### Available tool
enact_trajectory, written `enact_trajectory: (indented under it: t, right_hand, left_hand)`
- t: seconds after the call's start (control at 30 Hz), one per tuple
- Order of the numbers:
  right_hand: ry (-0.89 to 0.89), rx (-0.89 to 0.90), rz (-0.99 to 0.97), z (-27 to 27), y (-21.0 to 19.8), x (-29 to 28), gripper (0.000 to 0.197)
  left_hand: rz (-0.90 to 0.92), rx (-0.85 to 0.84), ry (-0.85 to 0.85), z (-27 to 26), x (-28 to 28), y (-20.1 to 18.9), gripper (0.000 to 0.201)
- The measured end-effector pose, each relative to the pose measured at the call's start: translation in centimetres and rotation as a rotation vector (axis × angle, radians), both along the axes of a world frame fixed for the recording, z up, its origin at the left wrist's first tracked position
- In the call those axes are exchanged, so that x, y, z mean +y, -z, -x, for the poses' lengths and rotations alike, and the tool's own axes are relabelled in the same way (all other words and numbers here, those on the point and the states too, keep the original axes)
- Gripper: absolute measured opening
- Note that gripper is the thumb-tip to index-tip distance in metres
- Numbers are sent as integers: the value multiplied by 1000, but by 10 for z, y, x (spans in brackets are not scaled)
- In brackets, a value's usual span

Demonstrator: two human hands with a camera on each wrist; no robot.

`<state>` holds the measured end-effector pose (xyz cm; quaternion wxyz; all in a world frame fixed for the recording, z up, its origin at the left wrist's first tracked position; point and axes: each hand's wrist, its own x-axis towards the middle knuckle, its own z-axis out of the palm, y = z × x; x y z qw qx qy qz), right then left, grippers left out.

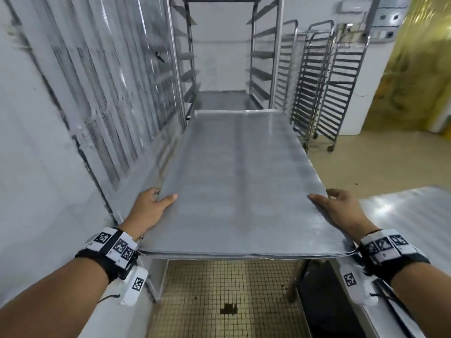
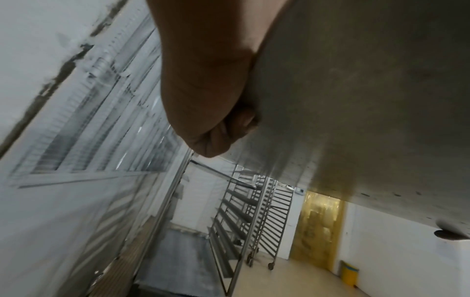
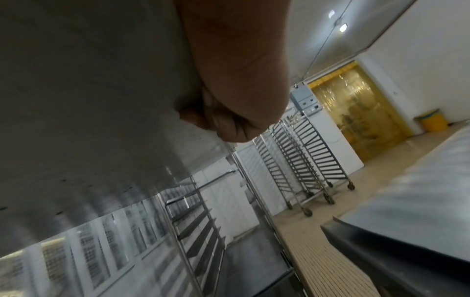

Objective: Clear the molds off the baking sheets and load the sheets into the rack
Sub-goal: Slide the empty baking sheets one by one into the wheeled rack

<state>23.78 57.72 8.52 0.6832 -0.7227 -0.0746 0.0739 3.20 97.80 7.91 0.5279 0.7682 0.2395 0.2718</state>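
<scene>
Head view: baking sheet between hands.

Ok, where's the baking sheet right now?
In the head view the baking sheet is centre frame, held level by the left hand and right hand, its far end pointing at the open rack ahead.
</scene>
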Motion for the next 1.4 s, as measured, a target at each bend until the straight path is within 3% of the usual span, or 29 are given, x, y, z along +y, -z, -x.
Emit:
enact_trajectory:
  t: [0.07,0.33,0.57,0.67,0.73,0.93,1.07,1.23,1.33,1.4]
  right_hand:
    - [-11,18,23,-9,8,9,51]
    - [-37,98,95,-63,35,47,34]
    - [-44,96,194,-108,46,77,65]
    - [-45,42,269,-122,37,92,39]
    - [-39,-22,334,-134,33,101,33]
    - [-42,-10,416,-176,50,123,35]
    - [-77,13,456,-212,64,136,42]
    - [-87,-12,492,-265,77,153,35]
    - [-102,-15,523,-295,80,165,28]
    - [-103,-15,522,-322,87,172,38]
  left_hand:
    - [17,20,-15,0,4,11,10]
    - [55,98,-42,-34,37,42,11]
    - [47,119,-41,-86,75,55,12]
    - [45,148,-39,-108,91,53,20]
    - [52,162,-40,-123,100,53,18]
    - [42,200,-56,-163,112,52,15]
    - [-11,217,-78,-190,115,58,30]
    - [-87,265,-91,-236,128,66,43]
    - [-89,279,-87,-264,137,70,30]
    - [-52,272,-81,-283,147,74,18]
